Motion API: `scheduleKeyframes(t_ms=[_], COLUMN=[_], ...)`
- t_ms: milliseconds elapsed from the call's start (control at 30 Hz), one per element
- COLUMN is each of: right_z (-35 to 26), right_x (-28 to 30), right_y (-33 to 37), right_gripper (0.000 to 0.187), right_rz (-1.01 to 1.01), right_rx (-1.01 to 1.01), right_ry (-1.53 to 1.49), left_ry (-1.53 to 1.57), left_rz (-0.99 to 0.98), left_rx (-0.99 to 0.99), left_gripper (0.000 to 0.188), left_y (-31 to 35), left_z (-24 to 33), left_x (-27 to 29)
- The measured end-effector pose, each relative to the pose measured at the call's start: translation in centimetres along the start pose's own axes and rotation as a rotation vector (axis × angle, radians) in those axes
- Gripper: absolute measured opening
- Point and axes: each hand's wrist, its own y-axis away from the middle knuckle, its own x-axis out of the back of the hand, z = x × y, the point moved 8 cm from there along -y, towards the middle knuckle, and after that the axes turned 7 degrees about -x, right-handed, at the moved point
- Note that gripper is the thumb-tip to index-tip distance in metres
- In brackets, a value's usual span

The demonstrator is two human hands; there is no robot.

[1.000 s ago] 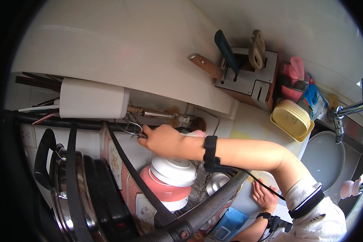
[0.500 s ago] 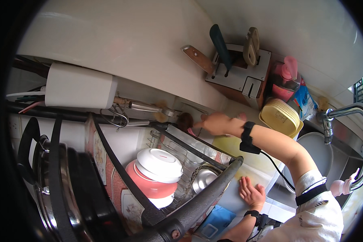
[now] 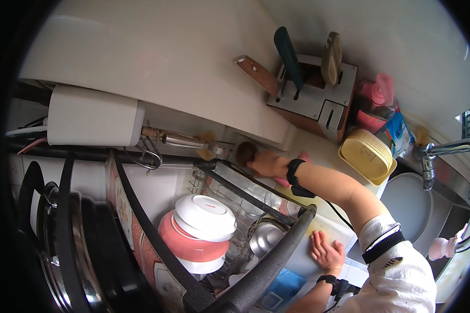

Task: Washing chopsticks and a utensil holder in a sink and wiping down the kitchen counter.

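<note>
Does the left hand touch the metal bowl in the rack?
Apart: the head view shows a black rail and pale surface between left hand and metal bowl.

- On my feed, the knife block [image 3: 312, 94] looks wooden, topped with smooth metal.
- Lower right of the block, I see a tap [image 3: 427, 168] in glossy metal.
- Just beside the block: yellow tubs [image 3: 367, 155], smooth plastic.
- Below left of the block: bowls [image 3: 204, 215], glossy.
- Below the block: a rack bar [image 3: 269, 259], matt, rough.
</note>
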Motion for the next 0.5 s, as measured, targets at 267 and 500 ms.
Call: scheduleKeyframes(t_ms=[267, 500], right_z=[1.4, 0.4], right_x=[2.5, 8.3], right_y=[5.7, 11.4], right_gripper=[0.030, 0.043], right_rz=[0.098, 0.388], right_rx=[-0.133, -0.164], right_ry=[-0.174, -0.630], left_ry=[-0.057, -0.053], left_rz=[0.012, 0.001], left_rx=[-0.023, -0.039], left_gripper=[0.063, 0.063], left_y=[-0.2, -0.3], left_z=[-0.1, 0.3], left_x=[0.2, 0.4])
